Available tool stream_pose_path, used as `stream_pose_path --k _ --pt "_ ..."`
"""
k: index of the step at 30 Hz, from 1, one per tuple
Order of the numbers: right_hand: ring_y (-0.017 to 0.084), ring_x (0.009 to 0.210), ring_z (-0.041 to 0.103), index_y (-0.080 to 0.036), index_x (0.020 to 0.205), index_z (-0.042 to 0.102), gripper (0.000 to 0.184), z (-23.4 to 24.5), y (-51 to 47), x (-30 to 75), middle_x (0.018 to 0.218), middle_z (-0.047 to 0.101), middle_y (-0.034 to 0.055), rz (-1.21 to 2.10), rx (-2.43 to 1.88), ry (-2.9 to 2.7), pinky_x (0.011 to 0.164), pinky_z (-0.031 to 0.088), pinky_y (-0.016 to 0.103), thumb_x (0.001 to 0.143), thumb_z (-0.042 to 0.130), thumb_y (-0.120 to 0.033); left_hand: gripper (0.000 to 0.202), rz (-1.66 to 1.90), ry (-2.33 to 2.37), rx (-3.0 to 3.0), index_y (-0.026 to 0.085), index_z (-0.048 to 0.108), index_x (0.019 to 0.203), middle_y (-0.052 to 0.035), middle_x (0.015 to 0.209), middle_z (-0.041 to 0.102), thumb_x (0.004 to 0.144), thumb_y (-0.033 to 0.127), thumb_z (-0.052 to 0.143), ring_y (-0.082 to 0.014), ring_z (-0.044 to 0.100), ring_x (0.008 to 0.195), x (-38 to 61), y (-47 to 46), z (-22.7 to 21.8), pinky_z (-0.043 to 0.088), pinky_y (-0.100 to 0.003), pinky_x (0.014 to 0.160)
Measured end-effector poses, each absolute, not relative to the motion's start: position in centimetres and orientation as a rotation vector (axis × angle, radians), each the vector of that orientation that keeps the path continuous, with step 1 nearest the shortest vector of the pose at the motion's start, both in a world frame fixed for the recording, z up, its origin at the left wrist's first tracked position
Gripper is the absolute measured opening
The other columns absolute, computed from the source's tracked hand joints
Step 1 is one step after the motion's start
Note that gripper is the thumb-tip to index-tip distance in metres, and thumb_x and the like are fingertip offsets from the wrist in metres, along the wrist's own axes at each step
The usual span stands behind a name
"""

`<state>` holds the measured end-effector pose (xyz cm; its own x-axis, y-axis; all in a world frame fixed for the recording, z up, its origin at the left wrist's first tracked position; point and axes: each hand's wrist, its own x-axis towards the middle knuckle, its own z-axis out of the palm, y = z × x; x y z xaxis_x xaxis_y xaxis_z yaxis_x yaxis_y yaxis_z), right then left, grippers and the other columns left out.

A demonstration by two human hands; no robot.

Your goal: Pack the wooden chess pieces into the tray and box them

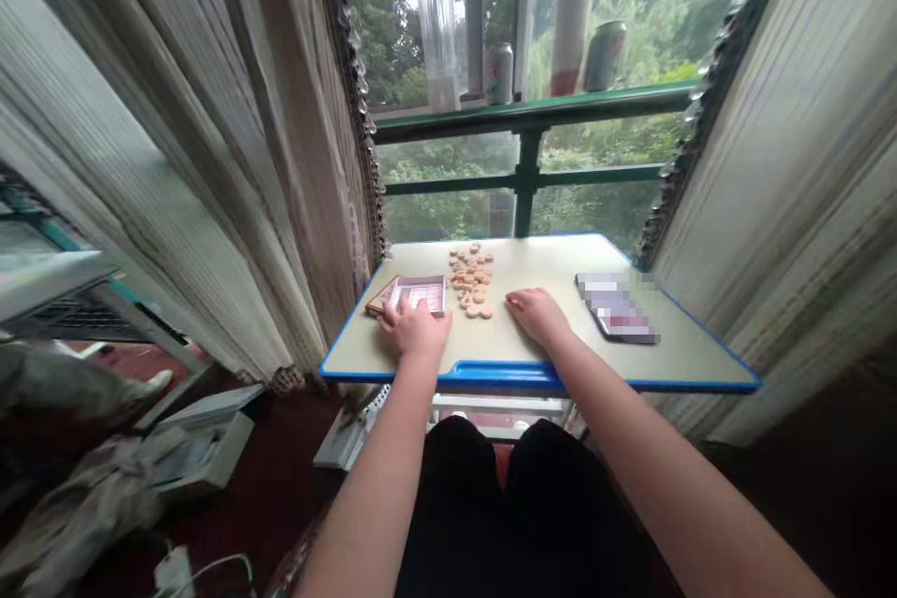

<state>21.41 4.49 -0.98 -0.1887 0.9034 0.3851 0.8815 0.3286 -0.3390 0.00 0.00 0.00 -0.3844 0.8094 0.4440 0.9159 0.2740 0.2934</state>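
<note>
Head view, and the left hand fans its fingers over the near edge of a shallow box, likely steadying it. The right hand curls low on the smooth, blue-edged surface, palm hidden, so I can't tell if it holds anything; a flat phone lies to its right. Between and beyond the hands cluster round, pale, wood-like pieces, perhaps for easy reach. Farther off, cylindrical cans stand.

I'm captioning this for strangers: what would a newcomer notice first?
Probably the clustered pale round pieces on the tabletop, left of centre. Next, the open box with the left hand over its near edge, then the phone toward the right side, pixelated.
</note>
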Motion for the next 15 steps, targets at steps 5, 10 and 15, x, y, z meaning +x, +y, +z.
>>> stream_pose_path --k 5,10,15 --pt "0.018 0.092 0.06 -0.02 0.099 0.072 0.026 -1.0 4.6 22.0 0.102 0.068 0.0084 0.032 -1.57 -2.068 0.089 0.041 0.028 0.087 0.049 -0.021 0.047 -0.853 -2.411 -1.646 0.028 0.066 0.11 -0.009 0.147 0.03 0.07 0.052 0.06 -0.0409 0.018 0.135 -0.2 0.2 0.7 0.025 -0.055 0.104" --pt "0.019 0.095 0.06 -0.02 0.101 0.071 0.03 -0.9 4.5 22.0 0.102 0.069 0.0074 0.028 -1.565 -2.065 0.09 0.041 0.029 0.083 0.047 -0.012 0.096 -0.935 -2.478 -1.596 0.022 0.041 0.136 -0.0166 0.152 0.012 0.056 0.07 0.063 -0.0432 0.01 0.137 -2.3 0.8 0.9 0.022 -0.054 0.106" --pt "0.022 0.098 0.058 -0.019 0.101 0.071 0.029 -0.5 4.1 21.6 0.105 0.067 0.0089 -0.002 -1.553 -2.067 0.092 0.042 0.033 0.083 0.049 -0.016 0.107 -0.989 -2.503 -1.662 0.018 0.028 0.14 -0.0193 0.148 0.021 0.054 0.072 0.063 -0.0378 0.024 0.134 -4.5 1.1 0.2 0.028 -0.046 0.106"
